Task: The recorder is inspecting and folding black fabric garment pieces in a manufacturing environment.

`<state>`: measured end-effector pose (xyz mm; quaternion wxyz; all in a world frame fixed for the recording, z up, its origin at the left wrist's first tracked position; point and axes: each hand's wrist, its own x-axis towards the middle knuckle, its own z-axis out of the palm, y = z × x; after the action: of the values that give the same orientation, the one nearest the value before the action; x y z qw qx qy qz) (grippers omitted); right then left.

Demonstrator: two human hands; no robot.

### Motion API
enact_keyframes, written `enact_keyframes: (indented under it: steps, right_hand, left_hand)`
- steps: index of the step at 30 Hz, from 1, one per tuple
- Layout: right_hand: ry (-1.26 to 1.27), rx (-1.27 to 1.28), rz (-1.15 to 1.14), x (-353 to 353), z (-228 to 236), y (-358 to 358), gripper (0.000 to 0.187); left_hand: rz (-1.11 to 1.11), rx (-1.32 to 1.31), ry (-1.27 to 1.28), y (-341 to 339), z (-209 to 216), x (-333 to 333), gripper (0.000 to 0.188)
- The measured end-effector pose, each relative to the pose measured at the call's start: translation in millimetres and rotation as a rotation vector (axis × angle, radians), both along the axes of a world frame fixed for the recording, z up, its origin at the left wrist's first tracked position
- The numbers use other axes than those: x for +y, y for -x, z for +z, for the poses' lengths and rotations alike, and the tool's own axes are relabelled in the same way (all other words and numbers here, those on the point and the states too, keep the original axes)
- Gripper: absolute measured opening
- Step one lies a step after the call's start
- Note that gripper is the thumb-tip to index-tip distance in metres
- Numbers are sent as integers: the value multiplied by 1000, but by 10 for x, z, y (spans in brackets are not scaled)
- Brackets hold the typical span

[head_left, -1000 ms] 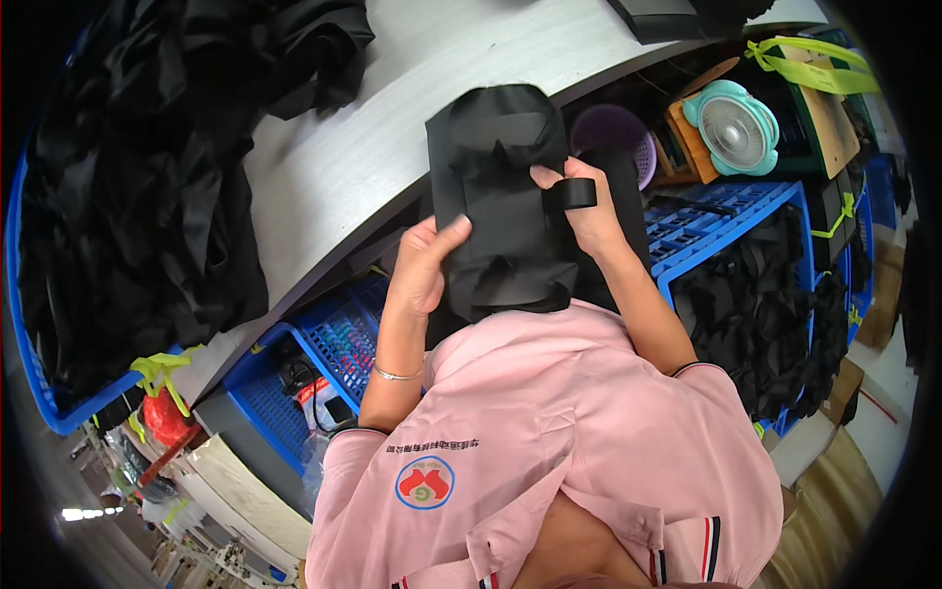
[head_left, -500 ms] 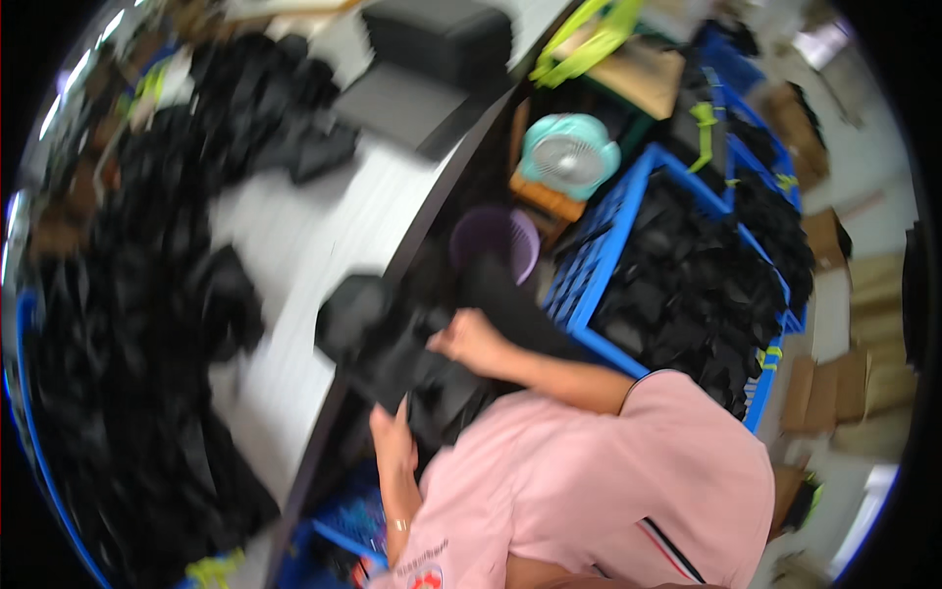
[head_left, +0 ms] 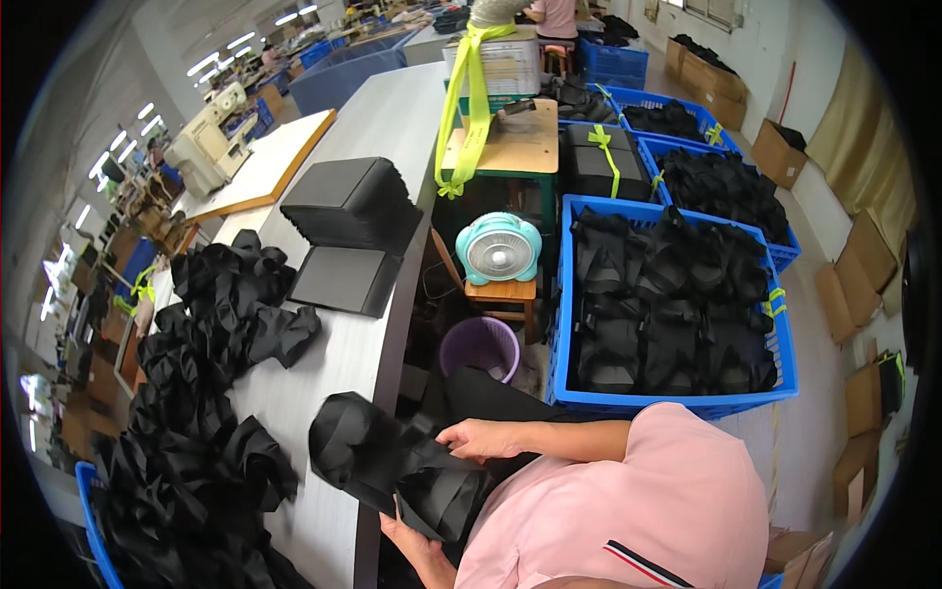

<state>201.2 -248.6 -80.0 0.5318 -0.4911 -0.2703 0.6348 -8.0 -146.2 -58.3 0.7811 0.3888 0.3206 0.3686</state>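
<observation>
A black sewn fabric piece [head_left: 432,496], folded and pouch-like, lies across my lap by the table's edge. Its rounded black end [head_left: 343,437] rests over the white table. From below, my left hand [head_left: 410,538] grips the near edge, its fingers partly hidden under the cloth. My right hand [head_left: 478,439] is closed on the upper side of the same piece, fingertips bent into the fabric. Further left on the table, a long heap of similar crumpled black pieces [head_left: 186,422] spreads toward me.
Flat black panels [head_left: 343,201] are stacked on the white table [head_left: 329,368]. A blue crate [head_left: 677,401] of black pieces stands at my right, with more crates behind. A teal fan [head_left: 497,250] sits on a wooden stool [head_left: 502,292] behind a purple basket [head_left: 481,348].
My view has turned and become sharp, now showing more of the far room. Both hands keep hold of the black fabric piece, which lies slightly more spread open.
</observation>
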Motion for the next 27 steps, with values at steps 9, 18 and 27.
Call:
enact_keyframes:
  steps: [9, 18, 27]
  right_hand:
    - [-100, 193, -203, -677, 287, 128, 91]
    - [-94, 355, -1318, -1303, -154, -574, 53]
    - [-37, -100, -1904, -3107, -524, -2415, 30]
  left_hand:
    - [79, 71, -126, -364, 29, -193, 37]
    - [-317, 209, -172, -549, 121, -397, 58]
    - [-459, 438, -10, -326, -192, -360, 49]
